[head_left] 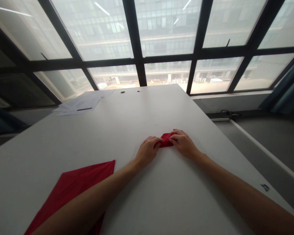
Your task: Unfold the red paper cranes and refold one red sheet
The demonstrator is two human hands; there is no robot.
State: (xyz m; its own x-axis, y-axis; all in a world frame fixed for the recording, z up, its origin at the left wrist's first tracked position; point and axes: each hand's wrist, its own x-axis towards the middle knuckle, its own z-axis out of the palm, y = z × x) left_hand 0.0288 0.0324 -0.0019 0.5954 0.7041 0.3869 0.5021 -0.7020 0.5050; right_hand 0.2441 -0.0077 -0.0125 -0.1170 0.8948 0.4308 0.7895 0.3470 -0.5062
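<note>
A small folded piece of red paper or cloth (166, 140) lies on the white table, between my two hands. My left hand (149, 147) closes its fingers on the left edge of the folded red piece. At its right side, my right hand (184, 142) has its thumb and fingers bent over the edge and top. Fingertips of both hands partly cover the piece, so its full outline is hidden. A larger flat red sheet (80, 179) rests on the table at the lower left, partly behind my left forearm.
Several white papers (82, 101) with a dark pen (84, 109) on them lie at the table's far left. Round dark holes (122, 92) mark the far end of the table (127, 114). Windows stand beyond it. Right of the table edge, a white bar (259, 143) runs above the floor.
</note>
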